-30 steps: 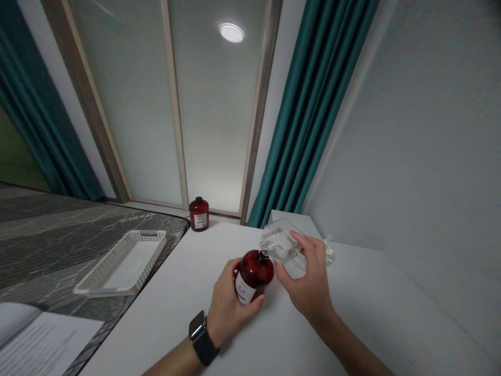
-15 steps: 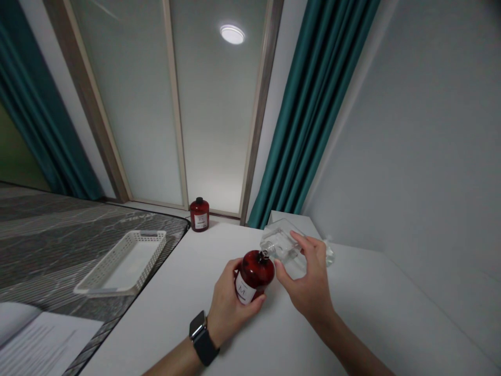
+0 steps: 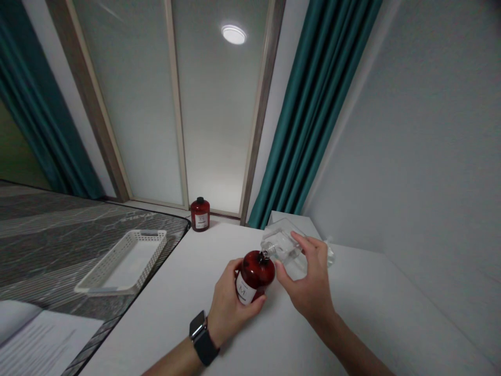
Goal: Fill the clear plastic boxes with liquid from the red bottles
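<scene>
My left hand (image 3: 231, 305), with a dark watch on its wrist, is wrapped round a dark red bottle (image 3: 258, 269) with a white label. The bottle leans a little to the right and has no cap on its neck. My right hand (image 3: 311, 284) grips a clear transparent bottle (image 3: 281, 241), tipped so that its neck meets the mouth of the red one. Whether liquid runs between them I cannot tell. A second red bottle (image 3: 200, 215) with a black cap stands upright at the far left corner of the white table (image 3: 176, 313).
Behind my right hand are a white box (image 3: 295, 220) and some crumpled clear plastic (image 3: 331, 254). On the grey patterned surface to the left lie a white perforated basket (image 3: 146, 266) and an open booklet (image 3: 55, 342). Teal curtains (image 3: 309, 115) hang beyond the table.
</scene>
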Motion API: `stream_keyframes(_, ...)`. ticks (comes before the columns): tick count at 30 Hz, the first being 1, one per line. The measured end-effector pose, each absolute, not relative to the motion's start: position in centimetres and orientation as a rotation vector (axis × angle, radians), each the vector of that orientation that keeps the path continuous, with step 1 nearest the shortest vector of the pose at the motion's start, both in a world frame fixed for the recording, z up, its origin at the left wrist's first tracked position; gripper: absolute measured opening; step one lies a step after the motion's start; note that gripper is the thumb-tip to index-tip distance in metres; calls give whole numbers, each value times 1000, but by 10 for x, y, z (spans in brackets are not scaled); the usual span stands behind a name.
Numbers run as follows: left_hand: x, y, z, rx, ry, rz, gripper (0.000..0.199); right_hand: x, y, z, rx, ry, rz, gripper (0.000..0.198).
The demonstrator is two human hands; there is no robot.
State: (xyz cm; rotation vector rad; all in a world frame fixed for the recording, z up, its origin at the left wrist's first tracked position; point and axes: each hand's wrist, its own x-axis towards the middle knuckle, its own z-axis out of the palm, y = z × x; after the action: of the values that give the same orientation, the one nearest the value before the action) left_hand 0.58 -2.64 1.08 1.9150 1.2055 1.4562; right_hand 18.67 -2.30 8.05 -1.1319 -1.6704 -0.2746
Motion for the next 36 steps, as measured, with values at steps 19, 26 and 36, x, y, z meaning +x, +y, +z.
stream_keyframes(19, 5, -27, 11, 1954, 1207, 1462, 63, 187, -24, 81, -1131, -1677, -290, 53)
stream_keyframes(26, 6, -26, 12, 1950, 1196, 1464, 63, 187, -23, 81, -1134, -1677, -293, 53)
stream_keyframes(36, 5, -27, 10, 1957, 1179, 1447, 64, 187, -23, 81, -1132, -1667, -315, 52)
